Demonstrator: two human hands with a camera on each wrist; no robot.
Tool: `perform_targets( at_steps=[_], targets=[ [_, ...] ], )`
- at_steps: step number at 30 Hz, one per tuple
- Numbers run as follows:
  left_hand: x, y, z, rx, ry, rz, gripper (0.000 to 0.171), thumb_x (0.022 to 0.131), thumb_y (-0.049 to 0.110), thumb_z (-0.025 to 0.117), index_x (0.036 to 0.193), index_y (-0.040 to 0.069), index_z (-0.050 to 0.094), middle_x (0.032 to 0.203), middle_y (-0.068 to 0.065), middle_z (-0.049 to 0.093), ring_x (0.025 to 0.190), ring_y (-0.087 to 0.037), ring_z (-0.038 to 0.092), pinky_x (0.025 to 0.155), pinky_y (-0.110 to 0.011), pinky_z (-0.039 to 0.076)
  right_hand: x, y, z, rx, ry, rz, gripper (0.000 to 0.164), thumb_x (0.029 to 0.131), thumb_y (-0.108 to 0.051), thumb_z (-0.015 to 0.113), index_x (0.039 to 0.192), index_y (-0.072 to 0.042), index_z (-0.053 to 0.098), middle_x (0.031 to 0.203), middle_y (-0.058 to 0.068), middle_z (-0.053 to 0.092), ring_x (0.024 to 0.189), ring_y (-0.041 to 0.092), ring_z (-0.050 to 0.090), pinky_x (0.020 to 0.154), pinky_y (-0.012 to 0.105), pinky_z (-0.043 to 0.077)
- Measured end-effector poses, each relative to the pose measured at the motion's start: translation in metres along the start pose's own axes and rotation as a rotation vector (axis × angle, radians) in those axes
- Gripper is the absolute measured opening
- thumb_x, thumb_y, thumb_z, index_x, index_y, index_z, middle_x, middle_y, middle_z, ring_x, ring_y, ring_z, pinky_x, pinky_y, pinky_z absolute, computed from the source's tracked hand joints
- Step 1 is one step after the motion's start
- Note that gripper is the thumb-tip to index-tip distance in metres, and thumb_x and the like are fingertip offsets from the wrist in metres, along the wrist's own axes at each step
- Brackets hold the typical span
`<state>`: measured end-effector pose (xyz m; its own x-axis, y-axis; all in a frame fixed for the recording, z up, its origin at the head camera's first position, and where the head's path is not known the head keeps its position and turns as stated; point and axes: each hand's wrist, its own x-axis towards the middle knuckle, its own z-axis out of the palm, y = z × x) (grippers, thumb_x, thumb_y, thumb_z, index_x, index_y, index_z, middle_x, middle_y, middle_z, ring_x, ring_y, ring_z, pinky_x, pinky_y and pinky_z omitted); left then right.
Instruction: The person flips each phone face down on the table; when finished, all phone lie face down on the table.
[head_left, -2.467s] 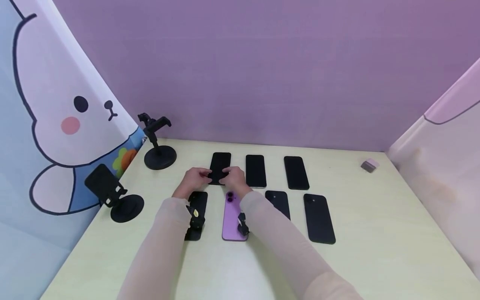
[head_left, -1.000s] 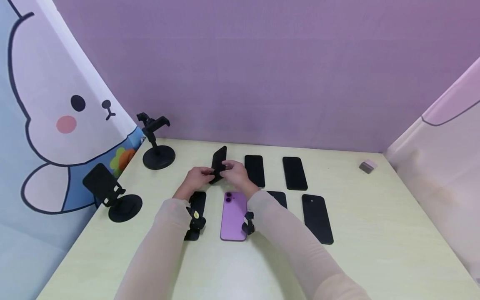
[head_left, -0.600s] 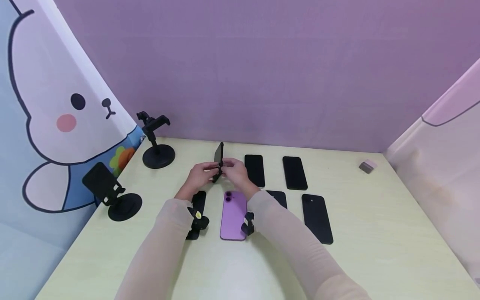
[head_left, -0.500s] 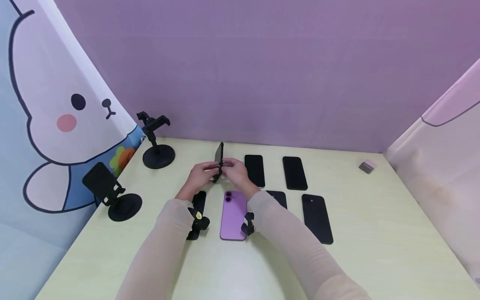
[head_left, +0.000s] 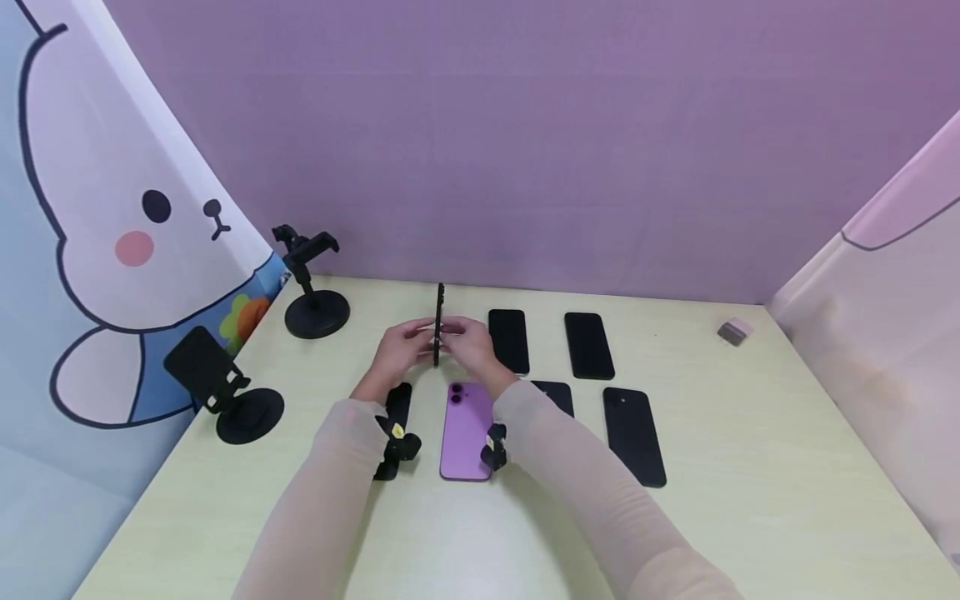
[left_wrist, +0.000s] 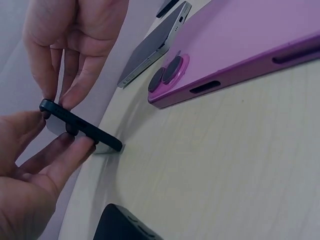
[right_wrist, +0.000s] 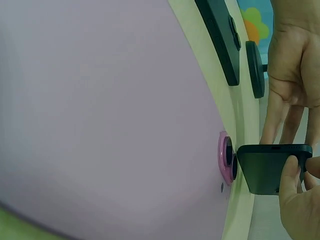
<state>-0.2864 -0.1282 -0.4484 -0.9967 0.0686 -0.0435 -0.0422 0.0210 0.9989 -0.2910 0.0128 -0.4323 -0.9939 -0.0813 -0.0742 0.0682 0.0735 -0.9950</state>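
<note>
In the head view, a black smartphone [head_left: 438, 321] stands tilted up on its long edge, seen almost edge-on, at the back row's left end. My left hand [head_left: 395, 354] holds it from the left and my right hand [head_left: 471, 346] from the right, thumbs and fingertips on its faces and edges. The left wrist view shows fingers of both hands on the smartphone [left_wrist: 82, 125]. In the right wrist view, my right thumb [right_wrist: 289, 177] presses its broad face. Just in front lies a purple smartphone [head_left: 463, 442], back up, and another dark smartphone [head_left: 397, 404] lies partly under my left wrist.
Two black smartphones [head_left: 510, 342] [head_left: 589, 346] lie to the right in the back row. In front are dark ones [head_left: 555, 397] [head_left: 634, 437], one partly behind my right sleeve. Two black phone stands [head_left: 317, 312] [head_left: 250, 415] are at left; a small block [head_left: 735, 332] sits far right.
The black smartphone lay flat at first. Both hands have raised it onto its edge and turned it until it shows nearly edge-on. The other phones and the stands have stayed put.
</note>
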Motion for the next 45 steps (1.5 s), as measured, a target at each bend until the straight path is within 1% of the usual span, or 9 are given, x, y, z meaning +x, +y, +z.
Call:
perform_targets(
  at_steps=[3, 6, 13, 17, 23, 26, 32, 41, 45],
  targets=[
    [0.000, 0.000, 0.000, -0.029, 0.008, 0.010, 0.035, 0.098, 0.006, 0.056, 0.132, -0.004, 0.057, 0.118, -0.024, 0.062, 0.098, -0.028, 0.066, 0.082, -0.035, 0.054, -0.001, 0.000, 0.000, -0.037, -0.010, 0.003, 0.030, 0.093, 0.007, 0.058, 0.122, 0.004, 0.064, 0.110, 0.018, 0.066, 0.094, 0.025, 0.066, 0.083, 0.034, 0.054],
    [0.000, -0.001, -0.001, -0.042, 0.019, 0.000, 0.036, 0.098, 0.007, 0.057, 0.133, -0.004, 0.056, 0.118, -0.025, 0.062, 0.100, -0.029, 0.065, 0.082, -0.034, 0.054, -0.003, 0.002, 0.000, -0.100, -0.032, 0.008, 0.030, 0.094, 0.004, 0.059, 0.124, 0.003, 0.063, 0.112, 0.017, 0.066, 0.093, 0.024, 0.066, 0.081, 0.032, 0.054],
    [0.002, -0.003, -0.005, -0.009, 0.040, -0.002, 0.043, 0.096, 0.002, 0.060, 0.137, -0.006, 0.050, 0.125, -0.031, 0.056, 0.110, -0.037, 0.060, 0.085, -0.038, 0.053, -0.005, 0.009, 0.001, -0.332, -0.059, 0.002, 0.031, 0.093, -0.006, 0.065, 0.123, -0.002, 0.066, 0.114, 0.014, 0.067, 0.089, 0.023, 0.066, 0.071, 0.026, 0.052],
    [0.002, -0.002, -0.008, 0.096, 0.061, 0.017, 0.042, 0.093, 0.001, 0.062, 0.134, -0.006, 0.054, 0.125, -0.029, 0.058, 0.109, -0.036, 0.061, 0.083, -0.034, 0.053, -0.005, 0.010, 0.001, -0.378, -0.053, 0.003, 0.032, 0.091, -0.006, 0.067, 0.123, -0.001, 0.066, 0.115, 0.014, 0.067, 0.097, 0.024, 0.064, 0.077, 0.028, 0.052],
    [0.003, -0.001, -0.015, 0.495, 0.080, 0.064, 0.040, 0.090, 0.009, 0.066, 0.129, -0.002, 0.061, 0.119, -0.021, 0.064, 0.101, -0.029, 0.065, 0.077, -0.030, 0.053, -0.004, 0.012, 0.000, -0.471, -0.037, 0.038, 0.035, 0.090, -0.010, 0.070, 0.124, -0.005, 0.066, 0.113, 0.015, 0.065, 0.098, 0.026, 0.062, 0.083, 0.033, 0.049],
    [0.002, -0.001, -0.018, 0.628, 0.069, 0.059, 0.040, 0.090, 0.010, 0.067, 0.128, -0.003, 0.062, 0.117, -0.020, 0.066, 0.097, -0.028, 0.065, 0.075, -0.034, 0.052, -0.003, 0.013, 0.000, -0.521, -0.040, 0.049, 0.037, 0.090, -0.012, 0.070, 0.126, -0.006, 0.065, 0.110, 0.015, 0.065, 0.095, 0.025, 0.061, 0.081, 0.033, 0.049],
    [0.000, -0.001, -0.021, 0.717, 0.034, 0.035, 0.040, 0.091, 0.009, 0.067, 0.127, -0.006, 0.060, 0.120, -0.023, 0.063, 0.107, -0.033, 0.062, 0.086, -0.042, 0.051, 0.001, 0.015, 0.000, -0.575, -0.051, 0.045, 0.038, 0.091, -0.012, 0.070, 0.127, -0.006, 0.064, 0.104, 0.013, 0.067, 0.090, 0.023, 0.062, 0.078, 0.031, 0.049],
    [0.003, -0.005, -0.023, 0.767, 0.024, 0.026, 0.038, 0.090, 0.010, 0.067, 0.123, -0.008, 0.062, 0.112, -0.023, 0.066, 0.104, -0.034, 0.061, 0.089, -0.044, 0.048, 0.003, 0.014, 0.001, -0.659, -0.055, 0.027, 0.038, 0.088, -0.012, 0.073, 0.125, -0.005, 0.066, 0.104, 0.013, 0.069, 0.098, 0.022, 0.063, 0.086, 0.032, 0.049],
    [0.006, -0.005, -0.024, 0.793, 0.017, 0.022, 0.038, 0.089, 0.009, 0.068, 0.122, -0.008, 0.063, 0.111, -0.023, 0.066, 0.103, -0.034, 0.061, 0.089, -0.044, 0.048, 0.003, 0.014, 0.004, -0.695, -0.046, 0.021, 0.038, 0.088, -0.011, 0.074, 0.125, -0.005, 0.067, 0.113, 0.014, 0.067, 0.107, 0.023, 0.060, 0.093, 0.033, 0.046]
  ],
)
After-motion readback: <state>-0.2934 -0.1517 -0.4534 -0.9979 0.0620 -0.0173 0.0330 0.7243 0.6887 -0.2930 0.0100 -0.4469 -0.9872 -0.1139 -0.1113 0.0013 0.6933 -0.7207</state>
